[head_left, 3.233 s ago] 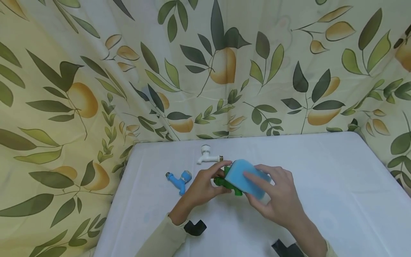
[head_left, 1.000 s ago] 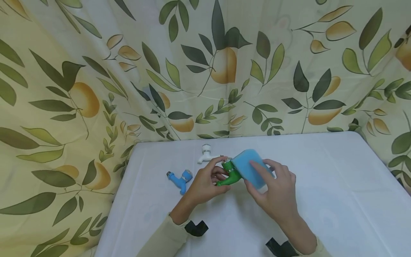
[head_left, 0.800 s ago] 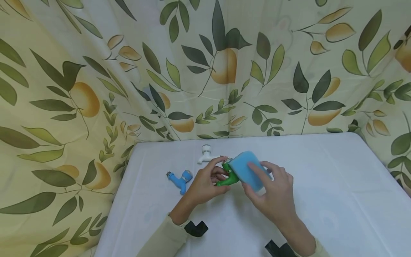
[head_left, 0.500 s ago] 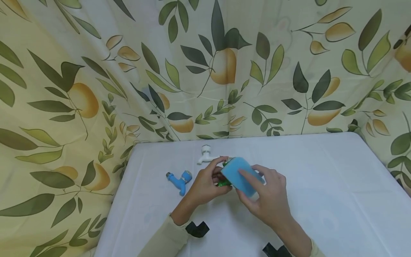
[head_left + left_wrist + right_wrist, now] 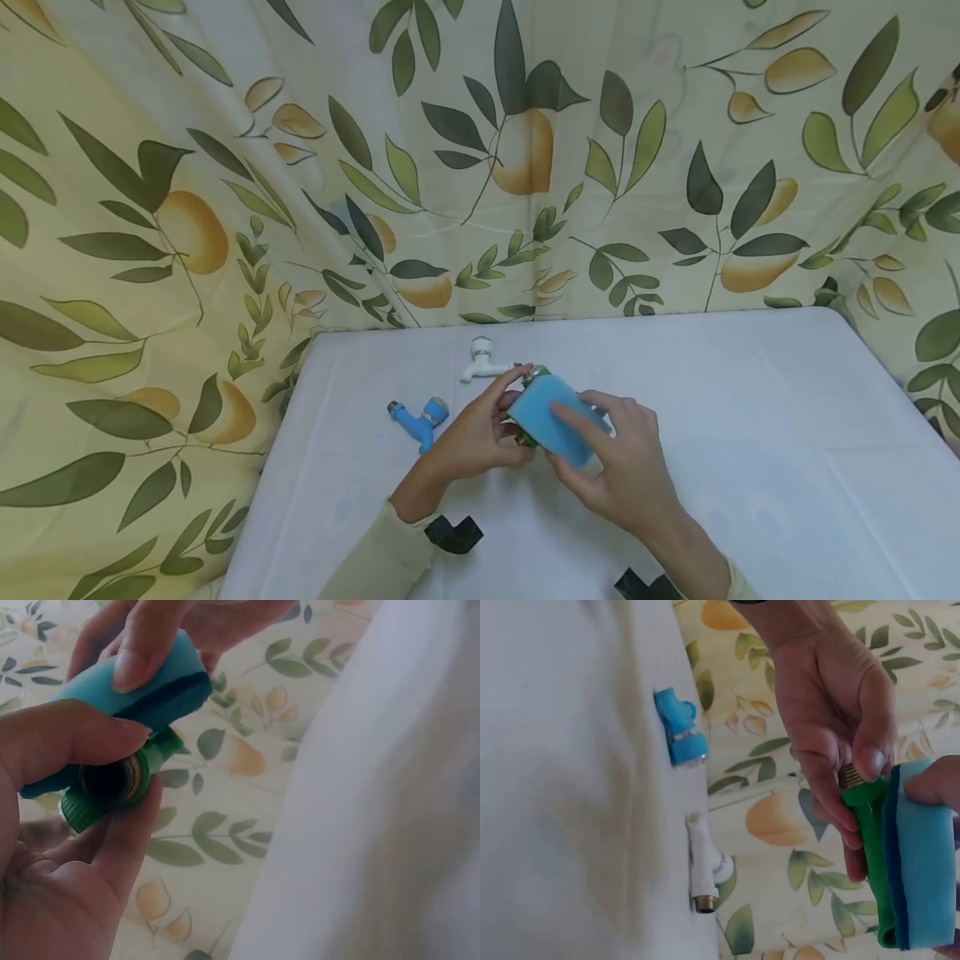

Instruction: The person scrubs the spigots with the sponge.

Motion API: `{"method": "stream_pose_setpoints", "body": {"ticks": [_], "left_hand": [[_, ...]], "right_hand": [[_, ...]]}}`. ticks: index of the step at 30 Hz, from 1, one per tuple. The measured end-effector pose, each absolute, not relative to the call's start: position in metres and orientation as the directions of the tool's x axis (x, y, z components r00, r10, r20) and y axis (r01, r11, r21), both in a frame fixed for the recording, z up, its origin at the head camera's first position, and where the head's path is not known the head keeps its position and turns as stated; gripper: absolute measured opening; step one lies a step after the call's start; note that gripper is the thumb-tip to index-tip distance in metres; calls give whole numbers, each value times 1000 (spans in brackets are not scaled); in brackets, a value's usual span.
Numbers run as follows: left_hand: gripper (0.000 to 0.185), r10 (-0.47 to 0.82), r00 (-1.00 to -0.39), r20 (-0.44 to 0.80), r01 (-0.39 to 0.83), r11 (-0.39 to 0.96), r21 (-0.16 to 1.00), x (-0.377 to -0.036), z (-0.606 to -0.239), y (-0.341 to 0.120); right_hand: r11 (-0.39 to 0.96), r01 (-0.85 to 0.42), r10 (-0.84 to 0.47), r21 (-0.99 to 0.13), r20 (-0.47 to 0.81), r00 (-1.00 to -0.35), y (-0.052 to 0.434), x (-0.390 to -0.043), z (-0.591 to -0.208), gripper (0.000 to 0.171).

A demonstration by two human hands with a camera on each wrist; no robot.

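Note:
My left hand (image 5: 468,437) grips a green plastic tap (image 5: 868,825) near its brass threaded inlet, thumb and fingers around that end. My right hand (image 5: 633,458) holds a light blue sponge (image 5: 561,417) with a darker blue scouring layer. That dark side lies against the tap, as the right wrist view shows. From the head camera the sponge covers most of the tap; only the handle end and a bit of brass peek out. In the left wrist view, the ringed opening of the green tap faces the camera, below the left thumb.
A blue tap (image 5: 420,423) lies on the white-covered table (image 5: 750,467) left of my hands. Behind them lies a white tap (image 5: 482,362) with a brass end. A leaf-and-fruit patterned curtain (image 5: 600,225) hangs along the back and left sides.
The sponge has moved left and down over the green tap. My left hand has turned the tap, so its spout is hidden in the head view. The other taps stay put.

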State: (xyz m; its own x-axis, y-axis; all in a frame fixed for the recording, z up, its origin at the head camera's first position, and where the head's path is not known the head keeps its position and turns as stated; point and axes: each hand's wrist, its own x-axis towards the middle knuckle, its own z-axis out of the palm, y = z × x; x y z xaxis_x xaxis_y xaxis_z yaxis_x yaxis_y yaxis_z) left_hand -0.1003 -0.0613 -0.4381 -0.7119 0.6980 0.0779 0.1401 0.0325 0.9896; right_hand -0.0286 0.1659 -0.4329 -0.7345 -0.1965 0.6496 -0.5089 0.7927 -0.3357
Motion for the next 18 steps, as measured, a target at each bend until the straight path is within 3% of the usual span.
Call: {"method": "stream_pose_setpoints", "body": {"ticks": [7, 14, 18], "left_hand": [[102, 689, -721, 76, 85, -20, 996, -99, -437, -61], [107, 665, -741, 100, 69, -72, 995, -100, -437, -61], [107, 670, -734, 109, 66, -89, 994, -100, -437, -61]], "right_hand": [[812, -429, -77, -396, 656, -751, 170, -31, -433, 51], [758, -554, -239, -345, 644, -727, 171, -27, -434, 50], [753, -569, -262, -331, 642, -721, 173, -29, -432, 52]]}}
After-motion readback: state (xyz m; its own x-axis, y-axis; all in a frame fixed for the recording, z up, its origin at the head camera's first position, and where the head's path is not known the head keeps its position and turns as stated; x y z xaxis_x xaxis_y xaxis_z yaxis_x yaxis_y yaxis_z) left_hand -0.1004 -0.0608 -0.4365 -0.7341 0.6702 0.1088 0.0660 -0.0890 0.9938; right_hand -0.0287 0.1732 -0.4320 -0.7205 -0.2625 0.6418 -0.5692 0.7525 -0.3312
